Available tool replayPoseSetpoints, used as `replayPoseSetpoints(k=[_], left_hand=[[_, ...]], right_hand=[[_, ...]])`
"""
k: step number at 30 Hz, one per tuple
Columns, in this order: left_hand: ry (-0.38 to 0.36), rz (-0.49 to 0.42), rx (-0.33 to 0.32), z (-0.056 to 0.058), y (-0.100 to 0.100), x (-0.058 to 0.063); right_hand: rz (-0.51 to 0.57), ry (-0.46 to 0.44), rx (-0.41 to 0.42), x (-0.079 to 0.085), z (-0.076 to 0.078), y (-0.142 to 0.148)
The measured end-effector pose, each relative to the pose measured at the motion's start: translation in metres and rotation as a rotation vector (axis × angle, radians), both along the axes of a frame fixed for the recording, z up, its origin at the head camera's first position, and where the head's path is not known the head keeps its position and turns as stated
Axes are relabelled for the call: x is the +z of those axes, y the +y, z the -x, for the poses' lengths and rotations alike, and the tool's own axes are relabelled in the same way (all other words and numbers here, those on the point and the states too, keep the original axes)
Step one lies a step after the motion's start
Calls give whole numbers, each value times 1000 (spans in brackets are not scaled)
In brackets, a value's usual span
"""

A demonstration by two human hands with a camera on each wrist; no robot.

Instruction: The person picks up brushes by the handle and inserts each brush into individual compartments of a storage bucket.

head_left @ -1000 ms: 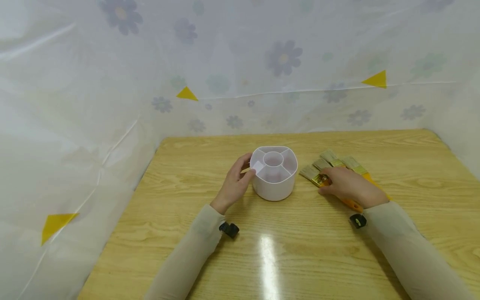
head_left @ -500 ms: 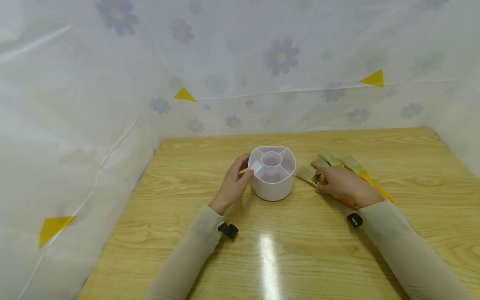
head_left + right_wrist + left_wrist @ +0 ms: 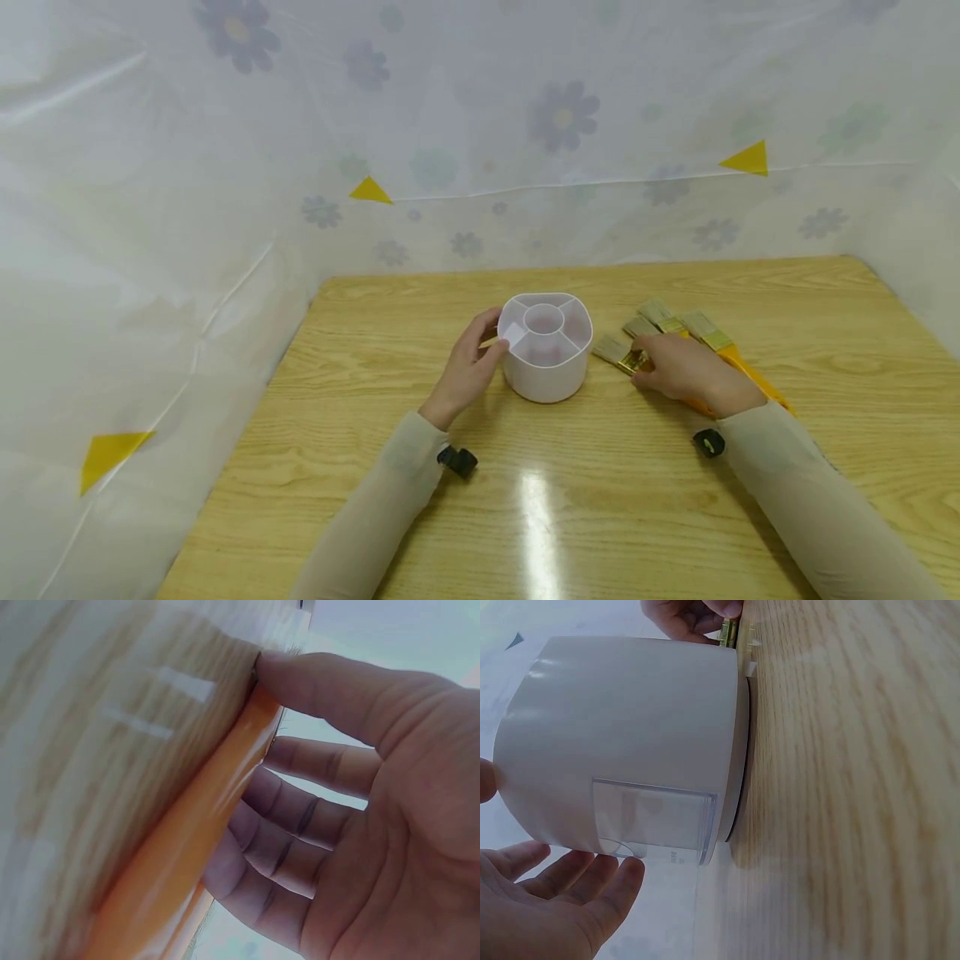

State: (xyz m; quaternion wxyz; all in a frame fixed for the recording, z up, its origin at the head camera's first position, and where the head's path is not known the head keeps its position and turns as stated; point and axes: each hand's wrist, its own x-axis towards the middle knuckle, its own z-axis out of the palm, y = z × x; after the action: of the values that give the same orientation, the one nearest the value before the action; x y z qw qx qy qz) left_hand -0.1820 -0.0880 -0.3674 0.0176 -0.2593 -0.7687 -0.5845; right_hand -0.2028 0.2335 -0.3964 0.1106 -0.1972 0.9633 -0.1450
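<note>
A white round organizer (image 3: 546, 382) with several compartments about a central ring stands upright on the table. My left hand (image 3: 465, 373) holds its left side, thumb at the rim and fingers spread along the wall. In the left wrist view the fingertips lie at a clear plastic panel (image 3: 656, 814) low on that wall. My right hand (image 3: 693, 371) pinches a flat paintbrush (image 3: 612, 350) near its metal ferrule, the bristles pointing toward the organizer. Its orange handle (image 3: 180, 832) lies close along the tabletop in the right wrist view. The palm hides part of the handle in the head view.
Beside and behind the right hand lie more paintbrushes, the outermost paintbrush (image 3: 708, 331) showing its orange handle. They rest fanned on the wood-grain table (image 3: 420, 317). A flower-patterned sheet (image 3: 480, 125) hangs along the back, with yellow triangles (image 3: 371, 190) stuck on it.
My right hand has slid slightly left with the paintbrush, and more of the outermost paintbrush's handle shows. The left hand keeps its place on the organizer.
</note>
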Motion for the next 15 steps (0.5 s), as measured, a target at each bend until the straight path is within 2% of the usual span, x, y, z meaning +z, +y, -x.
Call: replayPoseSetpoints(k=[7, 15], left_hand=[[-9, 3, 7, 1, 1, 0], [-9, -8, 14, 0, 1, 1]], right_hand=[[1, 15, -1, -2, 0, 1], [20, -14, -25, -2, 0, 0]])
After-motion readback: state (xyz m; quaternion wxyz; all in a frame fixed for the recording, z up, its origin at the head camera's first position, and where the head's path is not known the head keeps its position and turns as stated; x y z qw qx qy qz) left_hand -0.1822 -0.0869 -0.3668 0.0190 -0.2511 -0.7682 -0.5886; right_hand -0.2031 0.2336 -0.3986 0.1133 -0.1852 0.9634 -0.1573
